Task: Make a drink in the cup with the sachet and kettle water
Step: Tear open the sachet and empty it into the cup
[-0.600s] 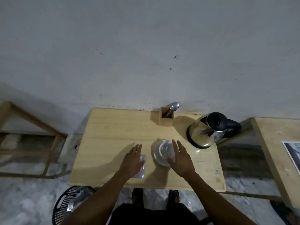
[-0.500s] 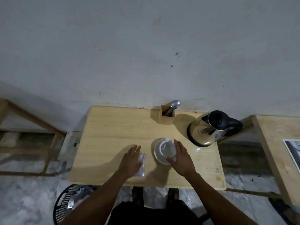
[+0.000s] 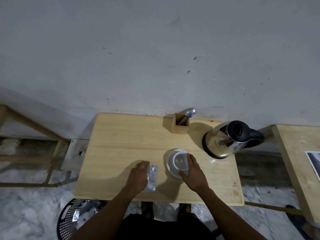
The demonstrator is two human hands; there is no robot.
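A white cup (image 3: 180, 161) stands on a white saucer (image 3: 170, 161) near the front middle of the wooden table (image 3: 121, 142). My right hand (image 3: 194, 172) rests against the cup's right side, thumb at its near rim. A silvery sachet (image 3: 151, 177) lies flat on the table left of the saucer. My left hand (image 3: 138, 175) lies flat on the table with fingers apart, touching the sachet's left edge. The steel kettle (image 3: 226, 139) with a black lid and handle stands at the back right.
A small wooden holder (image 3: 180, 125) with a metal spoon (image 3: 189, 112) stands at the table's back edge by the wall. A black mesh basket (image 3: 72, 220) holding wrappers sits on the floor at the front left. A second wooden table (image 3: 297, 153) is at the right.
My left hand has slid a little left, baring more of the sachet. My right hand has closed in around the cup's side.
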